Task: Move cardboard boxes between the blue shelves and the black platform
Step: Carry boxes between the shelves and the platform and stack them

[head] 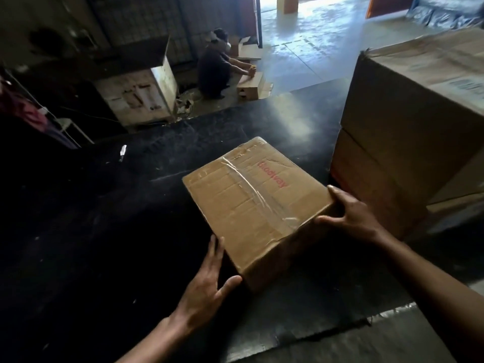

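On the black platform (104,205) sits a creased, tape-sealed cardboard box (251,200) with red lettering, left hand (207,284) flat against its side, right hand (351,213) gripping its corner, near the stacked larger boxes (408,127).

You are handling a matt, creased cardboard box (230,210) sealed with glossy clear tape (258,189). The black platform (104,218) beneath is looking rough and scuffed.
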The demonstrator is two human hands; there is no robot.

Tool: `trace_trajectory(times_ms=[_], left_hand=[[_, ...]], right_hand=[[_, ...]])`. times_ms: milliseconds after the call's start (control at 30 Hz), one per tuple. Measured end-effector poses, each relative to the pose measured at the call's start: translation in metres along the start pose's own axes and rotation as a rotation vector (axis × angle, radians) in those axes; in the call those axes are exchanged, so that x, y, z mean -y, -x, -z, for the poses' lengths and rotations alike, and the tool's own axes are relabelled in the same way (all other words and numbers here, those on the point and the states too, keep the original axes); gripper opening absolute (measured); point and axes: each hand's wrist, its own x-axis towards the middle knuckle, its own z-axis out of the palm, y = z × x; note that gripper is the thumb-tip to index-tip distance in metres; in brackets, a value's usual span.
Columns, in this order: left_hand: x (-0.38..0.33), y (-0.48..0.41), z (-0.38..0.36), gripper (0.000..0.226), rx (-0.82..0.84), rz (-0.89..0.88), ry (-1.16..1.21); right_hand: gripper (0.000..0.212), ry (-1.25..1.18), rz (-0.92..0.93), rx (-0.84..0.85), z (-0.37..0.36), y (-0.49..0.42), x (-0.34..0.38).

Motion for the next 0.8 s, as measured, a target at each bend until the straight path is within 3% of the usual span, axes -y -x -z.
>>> trace_trajectory(times_ms=[100, 233, 400, 500, 633, 800], left_hand=[[0.021, -0.033, 0.013, 0.082, -0.066, -0.268, -0.354], [0.02, -0.096, 0.034, 0.085, -0.027, -0.318, -0.511], [-0.02, -0.125, -0.002, 0.091, -0.071, -0.279, -0.419], [-0.029, -0.146, 0.006, 0.095, 0.02, -0.363, -0.373], [0.004, -0.19, 0.07, 0.111, 0.185, -0.324, -0.368], [0.059, -0.214, 0.106, 0.116, 0.172, -0.187, -0.324]], right_hand=[[0.081, 0.023, -0.009, -0.178, 0.002, 0.006, 0.002], [0.086, 0.004, -0.027, -0.114, -0.016, 0.023, 0.021], [0.109, -0.092, -0.122, -0.083, -0.051, 0.045, 0.049], [0.123, -0.127, -0.186, -0.141, -0.064, 0.047, 0.059], [0.125, -0.088, -0.224, -0.212, -0.078, 0.045, 0.067], [0.125, -0.041, -0.232, -0.231, -0.092, 0.042, 0.073]])
